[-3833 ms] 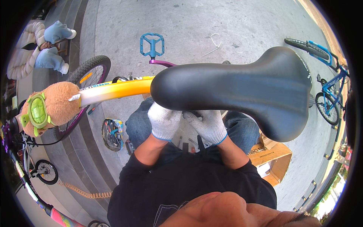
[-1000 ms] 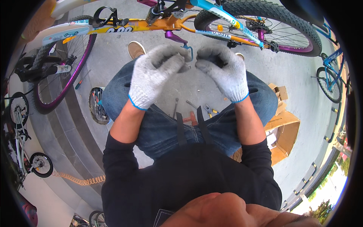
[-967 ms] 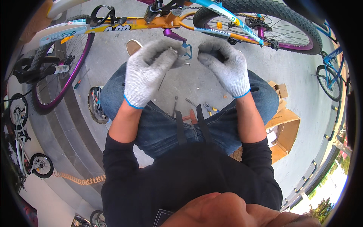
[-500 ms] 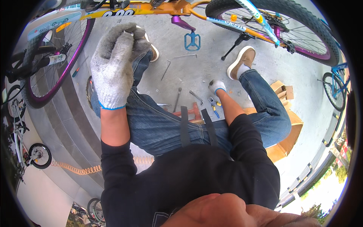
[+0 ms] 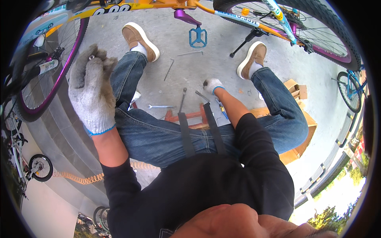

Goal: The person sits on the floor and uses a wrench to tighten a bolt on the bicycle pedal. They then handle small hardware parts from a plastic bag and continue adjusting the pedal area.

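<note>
My left hand [image 5: 93, 85], in a grey-white work glove with a blue cuff, is raised beside the purple-rimmed bicycle wheel [image 5: 79, 43]. Its thumb and fingers pinch a small shiny metal piece [image 5: 91, 57], nut-like in shape. Low over the floor, my gloved right hand [image 5: 213, 85] has its fingers curled together, and whatever they may hold is hidden. Just beside it lies a short metal tool [image 5: 202, 96]. A longer dark-headed tool [image 5: 183, 99] and a combination wrench [image 5: 162, 106] rest farther left. My right forearm partly covers yellow-and-blue pliers [image 5: 223, 110].
An orange bicycle frame [image 5: 154, 4] spans the far side, with a blue pedal [image 5: 198, 37] and a kickstand [image 5: 243, 43]. Two hex keys [image 5: 169, 69] [image 5: 190, 52] lie on the floor. A red frame [image 5: 190, 115] sits between my legs. Cardboard [image 5: 303, 137] lies right; a coiled orange hose [image 5: 79, 177] runs left.
My left hand has moved left and a little down, still pinching the small piece. My right hand has shifted left towards the tools. My left foot and knee have swung left, uncovering the wrench.
</note>
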Tool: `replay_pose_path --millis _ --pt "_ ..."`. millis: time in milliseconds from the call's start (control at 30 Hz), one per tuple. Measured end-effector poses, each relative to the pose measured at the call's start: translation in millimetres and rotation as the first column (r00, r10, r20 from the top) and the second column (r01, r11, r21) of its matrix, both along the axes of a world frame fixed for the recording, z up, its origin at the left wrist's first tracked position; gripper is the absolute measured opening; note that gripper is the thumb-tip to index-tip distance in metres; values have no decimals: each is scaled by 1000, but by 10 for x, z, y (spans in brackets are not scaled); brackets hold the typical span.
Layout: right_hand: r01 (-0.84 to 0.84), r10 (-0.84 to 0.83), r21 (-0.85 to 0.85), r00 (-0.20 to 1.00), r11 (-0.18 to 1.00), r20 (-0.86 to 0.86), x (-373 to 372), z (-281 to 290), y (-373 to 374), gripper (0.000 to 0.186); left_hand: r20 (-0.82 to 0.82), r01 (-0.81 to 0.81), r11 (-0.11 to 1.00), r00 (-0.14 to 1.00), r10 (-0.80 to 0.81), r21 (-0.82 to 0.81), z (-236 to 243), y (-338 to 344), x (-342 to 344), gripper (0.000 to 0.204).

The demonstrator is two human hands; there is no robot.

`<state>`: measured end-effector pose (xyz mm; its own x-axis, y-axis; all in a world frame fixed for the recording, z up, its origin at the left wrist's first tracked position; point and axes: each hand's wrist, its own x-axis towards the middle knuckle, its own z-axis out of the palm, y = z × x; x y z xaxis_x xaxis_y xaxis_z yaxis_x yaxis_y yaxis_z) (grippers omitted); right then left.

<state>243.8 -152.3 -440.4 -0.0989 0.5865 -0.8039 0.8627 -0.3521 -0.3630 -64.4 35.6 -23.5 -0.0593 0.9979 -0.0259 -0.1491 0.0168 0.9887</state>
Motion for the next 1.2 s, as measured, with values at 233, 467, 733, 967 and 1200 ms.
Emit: replay_pose_path --millis 233,467,733,967,1200 --pt "337 -409 351 899 874 154 803 -152 559 31 31 76 989 997 -73 -129 38 -35 148 40" --pt "318 -500 633 856 706 127 1175 -174 1909 35 -224 29 956 970 -97 -291 122 42 438 31" --pt "191 -339 386 868 902 363 1006 -350 2288 33 -131 160 910 966 -225 -382 94 124 476 31" --pt "436 -433 16 896 900 -103 619 563 1636 32 -233 284 926 910 -342 -250 108 46 570 33" --pt "564 -224 330 698 757 -680 393 3597 1623 24 -396 367 930 850 -347 -26 210 -210 851 28"
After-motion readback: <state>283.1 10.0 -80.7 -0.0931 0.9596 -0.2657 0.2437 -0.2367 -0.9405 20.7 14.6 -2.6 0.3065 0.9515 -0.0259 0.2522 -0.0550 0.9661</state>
